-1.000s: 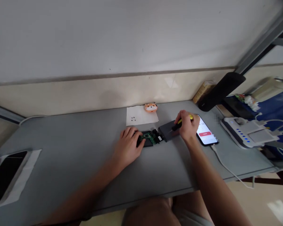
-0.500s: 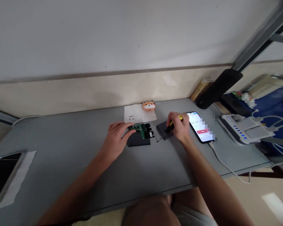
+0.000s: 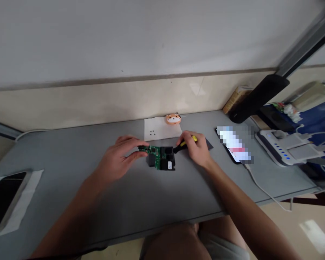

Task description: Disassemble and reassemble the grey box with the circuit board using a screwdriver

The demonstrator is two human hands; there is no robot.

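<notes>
Between the thumb and fingers of my left hand (image 3: 121, 155) is the left end of a green circuit board (image 3: 157, 154) with black blocky parts on its right side. Partly hidden beneath the board lies a flat black casing piece (image 3: 151, 161). My right hand (image 3: 196, 148) is closed around a yellow and black screwdriver (image 3: 184, 143), which points left at the board's right edge. Whether its tip touches the board I cannot tell. A second dark flat piece (image 3: 209, 144) shows behind my right hand. Several tiny dark screws (image 3: 152, 133) rest on a white paper (image 3: 157, 124).
An orange animal-faced case (image 3: 173, 118) sits on the paper. To the right are a lit phone (image 3: 233, 146) on a cable, a white power strip (image 3: 283, 148) with plugs, and a black cylinder (image 3: 260, 98). A dark-screened tablet (image 3: 7, 198) lies at the left.
My left hand has moved left and lifted the circuit board nearer, turning it somewhat. My right hand has brought the screwdriver left, from above the dark flat piece to the board's right edge.
</notes>
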